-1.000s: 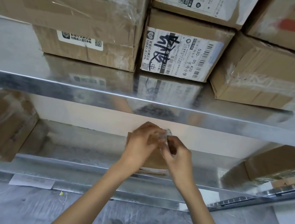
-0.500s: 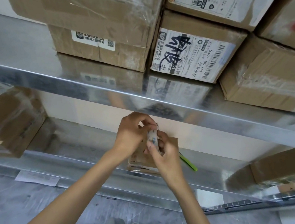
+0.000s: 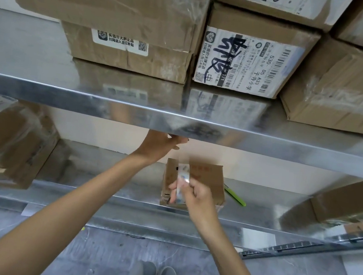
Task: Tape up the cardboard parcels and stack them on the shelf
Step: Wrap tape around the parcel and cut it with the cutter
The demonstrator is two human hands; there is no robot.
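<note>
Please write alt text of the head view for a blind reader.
The right hand holds clear tape before a small brown cardboard box on the lower metal shelf. The left hand is up near the upper shelf edge; a green pen lies beside the box.

The upper shelf's lip caps the lower bay, with the left hand right under it. On the lower shelf, a stack at left, a small box at centre with a green pen just beside it, and a carton at right block the way. Bare metal lies between them. The right hand, pinching tape, fronts the small box.
</note>
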